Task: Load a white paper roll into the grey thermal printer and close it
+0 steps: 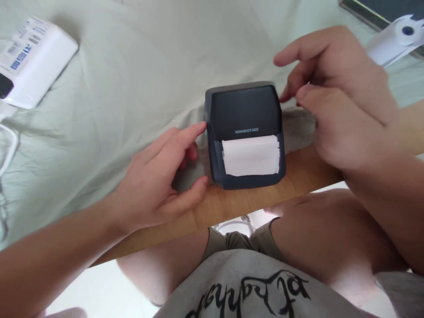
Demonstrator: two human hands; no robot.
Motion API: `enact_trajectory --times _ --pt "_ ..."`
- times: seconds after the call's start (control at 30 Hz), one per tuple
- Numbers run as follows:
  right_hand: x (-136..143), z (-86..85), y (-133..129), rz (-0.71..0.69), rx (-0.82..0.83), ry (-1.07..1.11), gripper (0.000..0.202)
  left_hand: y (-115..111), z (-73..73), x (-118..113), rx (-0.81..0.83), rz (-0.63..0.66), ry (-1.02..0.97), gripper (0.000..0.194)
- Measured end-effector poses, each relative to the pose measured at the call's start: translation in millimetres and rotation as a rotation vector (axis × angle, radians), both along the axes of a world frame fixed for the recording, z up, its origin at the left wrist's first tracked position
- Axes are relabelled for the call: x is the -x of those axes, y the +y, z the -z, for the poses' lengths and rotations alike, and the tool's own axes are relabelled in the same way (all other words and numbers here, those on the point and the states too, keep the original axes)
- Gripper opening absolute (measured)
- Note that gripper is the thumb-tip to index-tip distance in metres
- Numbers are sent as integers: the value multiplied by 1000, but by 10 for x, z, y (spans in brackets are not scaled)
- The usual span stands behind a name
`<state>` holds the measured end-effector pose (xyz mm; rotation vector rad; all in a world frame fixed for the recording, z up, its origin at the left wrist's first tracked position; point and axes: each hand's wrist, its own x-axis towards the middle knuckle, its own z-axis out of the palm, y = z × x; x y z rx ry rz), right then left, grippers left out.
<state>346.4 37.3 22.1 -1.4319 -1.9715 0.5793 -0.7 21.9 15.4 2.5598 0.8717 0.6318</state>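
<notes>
A dark blue-black label printer (pixel 245 110) marked NIIMBOT lies near the front edge of the cloth-covered table. White paper (pixel 251 155), torn along its right side, shows in its lower part. My left hand (pixel 162 172) rests at the printer's left side, index fingertip touching the casing and thumb by the lower corner, fingers apart. To the right, my right hand (pixel 344 92) hovers beside the upper right corner. Its index finger is stretched out while the thumb and other fingers curl together; whether anything small is between them I cannot make out.
A white device (pixel 43 66) with a printed label lies at the upper left, a white cable (pixel 11 150) below it. At the upper right are a white object with a round hole (pixel 397 37) and a dark flat item (pixel 380 11). The wooden table edge (pixel 232 198) runs in front of my lap.
</notes>
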Motion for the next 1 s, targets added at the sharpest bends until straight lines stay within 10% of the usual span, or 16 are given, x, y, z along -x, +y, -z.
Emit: enact_trajectory --times 0.27,0.63,1.0 --pt "-336 207 100 -297 -51 -312 81 -89 204 11 -71 -44 21 95" --pt "-217 201 118 -374 -120 -268 96 -75 24 -14 73 -41 80 92" --pt "-307 92 66 -238 30 -48 85 -41 248 14 -35 -54 -23 87"
